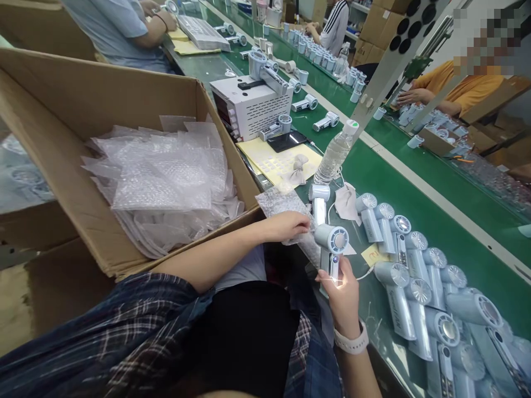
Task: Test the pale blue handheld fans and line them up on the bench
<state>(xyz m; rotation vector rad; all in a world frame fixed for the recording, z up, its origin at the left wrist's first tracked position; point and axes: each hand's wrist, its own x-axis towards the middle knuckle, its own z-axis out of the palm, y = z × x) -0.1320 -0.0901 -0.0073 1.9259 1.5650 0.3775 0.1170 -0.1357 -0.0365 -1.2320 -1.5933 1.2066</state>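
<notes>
My right hand (345,290) is closed around the handle of a light blue handheld fan (331,239), held upright with its round head on top. Just left of the fan, my left hand (295,225) pinches a clear bubble wrap bag (277,202). Part of the bag hangs below that hand, close to the fan; whether they touch I cannot tell. Another handheld fan (319,207) is behind the held one. To the right, rows of handheld fans (418,291) lie on the green table (384,171).
At left a cardboard box (232,149) holds a pile of bubble wrap bags (166,171). A water bottle (335,152), a phone (287,141) on yellow sheets and a white power supply unit (259,105) stand farther back. Co-workers sit across the line and at upper left.
</notes>
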